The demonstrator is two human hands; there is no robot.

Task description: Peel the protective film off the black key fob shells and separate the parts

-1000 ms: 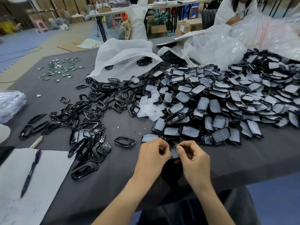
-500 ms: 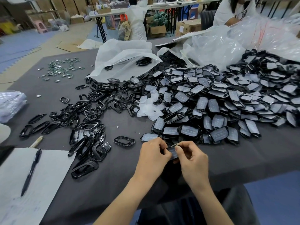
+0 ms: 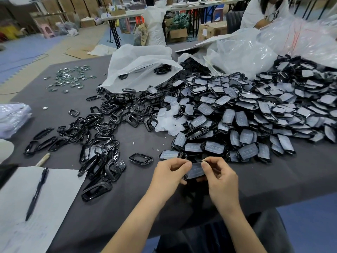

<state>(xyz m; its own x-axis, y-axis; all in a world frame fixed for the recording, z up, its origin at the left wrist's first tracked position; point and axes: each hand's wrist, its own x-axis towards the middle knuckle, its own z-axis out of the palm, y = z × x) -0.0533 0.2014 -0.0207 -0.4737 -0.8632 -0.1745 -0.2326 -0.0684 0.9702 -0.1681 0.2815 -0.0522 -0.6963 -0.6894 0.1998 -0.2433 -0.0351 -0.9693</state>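
Note:
One black key fob shell point(image 3: 195, 170) with cloudy film on its face is held over the near table edge. My left hand point(image 3: 170, 175) grips its left end, and my right hand point(image 3: 219, 177) pinches its upper right edge with thumb and forefinger. A big heap of film-covered shells point(image 3: 246, 114) fills the right half of the table. Bare black frames point(image 3: 102, 136) lie spread to the left. Peeled film pieces point(image 3: 168, 120) sit in a small pile between the two.
The grey table point(image 3: 145, 207) carries white plastic bags point(image 3: 138, 68) at the back, small metal parts point(image 3: 71, 77) at the far left, and a paper sheet point(image 3: 27, 207) with a pen point(image 3: 36, 194) at the near left. Another person point(image 3: 262, 11) sits at the far right.
The shell between my hands has turned so its filmed face shows more broadly. My hands have spread slightly apart along it.

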